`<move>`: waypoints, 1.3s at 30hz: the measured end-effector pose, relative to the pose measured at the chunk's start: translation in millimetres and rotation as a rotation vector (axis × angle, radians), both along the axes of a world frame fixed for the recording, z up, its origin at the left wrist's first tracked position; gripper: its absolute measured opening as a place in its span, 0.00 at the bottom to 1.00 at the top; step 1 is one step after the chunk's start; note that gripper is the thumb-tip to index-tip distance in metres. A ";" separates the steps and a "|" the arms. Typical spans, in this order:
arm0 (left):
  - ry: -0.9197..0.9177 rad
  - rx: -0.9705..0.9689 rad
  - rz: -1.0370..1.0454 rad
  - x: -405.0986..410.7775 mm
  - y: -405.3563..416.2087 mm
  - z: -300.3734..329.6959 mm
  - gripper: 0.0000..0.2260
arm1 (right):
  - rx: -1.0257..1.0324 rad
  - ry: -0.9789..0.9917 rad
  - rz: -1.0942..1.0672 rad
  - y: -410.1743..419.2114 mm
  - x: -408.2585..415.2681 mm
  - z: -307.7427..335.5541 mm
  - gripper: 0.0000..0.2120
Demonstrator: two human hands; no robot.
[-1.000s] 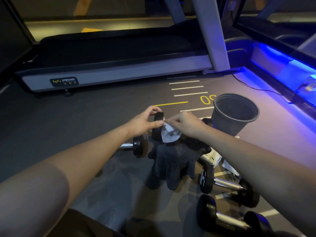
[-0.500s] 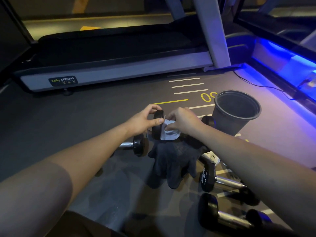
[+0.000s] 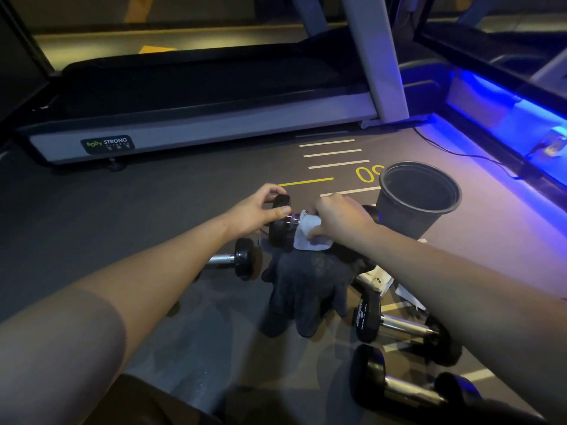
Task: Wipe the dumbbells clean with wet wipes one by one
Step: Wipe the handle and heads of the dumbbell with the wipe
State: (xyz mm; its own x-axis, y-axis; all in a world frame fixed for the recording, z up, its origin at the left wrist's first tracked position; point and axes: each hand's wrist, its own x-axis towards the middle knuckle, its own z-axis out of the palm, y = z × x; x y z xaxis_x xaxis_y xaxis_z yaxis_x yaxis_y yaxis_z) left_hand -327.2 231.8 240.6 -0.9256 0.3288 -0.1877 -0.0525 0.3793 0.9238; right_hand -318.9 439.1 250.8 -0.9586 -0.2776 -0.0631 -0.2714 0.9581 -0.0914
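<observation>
Left hand [image 3: 256, 211] grips end of raised dumbbell [image 3: 280, 222], steadying it above dark glove [image 3: 306, 286]. Right hand [image 3: 340, 219] clenches wet wipe [image 3: 310, 233] around handle, probably rubbing it. Bucket [image 3: 420, 200] near, likely for used wipes. Other dumbbells [image 3: 402, 329] on floor.

Gym floor, dim, indoor. A treadmill [image 3: 196, 118] runs across the far side: long black belt deck, grey side rail with a "BODY STRONG" badge, grey upright post rising at its right end. Dark rubber-type flooring [image 3: 92, 216] carries painted training marks: white ladder bars, a yellow line [image 3: 306, 181], yellow numerals. Several small black-headed dumbbells with chrome handles lie about, one at left [image 3: 236, 259], two at lower right [image 3: 405, 328]. A black plastic bin [image 3: 418, 199] stands on the floor. Blue strip lighting [image 3: 503, 99] glows along the right edge, with a power cable [image 3: 460, 154] trailing beside it.
</observation>
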 end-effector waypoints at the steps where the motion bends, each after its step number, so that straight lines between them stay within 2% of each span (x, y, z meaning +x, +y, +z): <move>1: -0.002 -0.003 -0.002 0.3 0.2 1.0 0.15 | 0.017 -0.006 -0.002 4.3 0.8 2.5 0.17; 4: 0.002 -0.004 0.006 1.4 3.5 3.4 0.17 | 0.097 0.006 -0.005 23.2 3.6 7.9 0.21; 12: -0.007 0.004 0.008 5.7 6.1 8.3 0.16 | 0.425 0.117 0.097 49.3 5.8 6.8 0.16; 16: -0.008 0.014 0.009 6.0 6.9 8.6 0.16 | 0.483 0.141 0.122 51.3 6.1 10.0 0.17; 20: -0.003 0.016 0.015 5.4 5.2 7.9 0.16 | 0.414 0.127 0.129 45.5 1.8 4.5 0.15; 33: -0.014 0.045 0.015 0.5 0.3 -0.2 0.14 | 0.168 0.138 0.113 9.7 -4.2 0.6 0.20; 39: -0.017 0.059 0.023 -0.3 0.4 -3.0 0.11 | 0.023 0.059 0.029 -10.5 -3.5 -3.9 0.16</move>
